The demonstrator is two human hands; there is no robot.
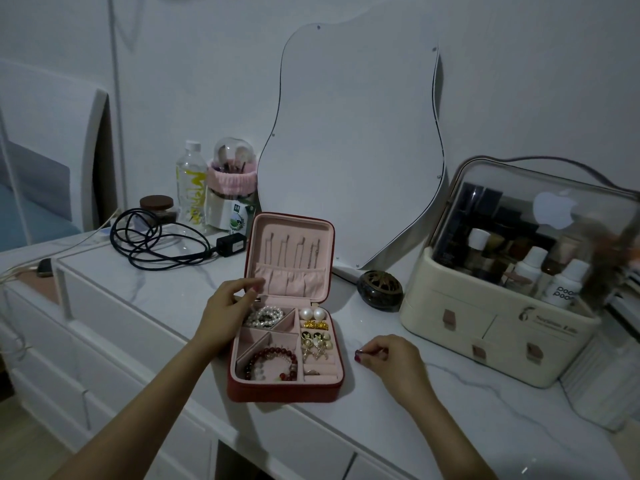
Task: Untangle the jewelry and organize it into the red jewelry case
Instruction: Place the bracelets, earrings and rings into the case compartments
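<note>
head view looks down on the red jewelry case [285, 389], open on the white marble-look dresser top [166, 289] just in front of the person. its pink base holds a pearl bracelet [265, 315] at the back left, a red bead bracelet [272, 363] at the front left, two pearl studs [313, 313] and gold earrings [315, 341] down the right side. thin chains hang on the hooks of the raised lid [291, 254].

left hand [228, 306] sits at the case's back left corner, fingers loosely curled beside the lid's edge, holding nothing i can make out. right hand [389, 355] rests on the top just right of the case, thumb and forefinger pinched together; whether a small piece is between them is too small to tell.

no loose jewelry shows outside the case, so sorting looks nearly done. likely next: drop in whatever the right hand pinches, then fold the lid down without snagging the chains.

readable writing: "poo" on a white bottle [564, 289] inside the cream cosmetics box [450, 306], whose clear cover carries an apple logo sticker [554, 207]. other labels are blurred.
</note>
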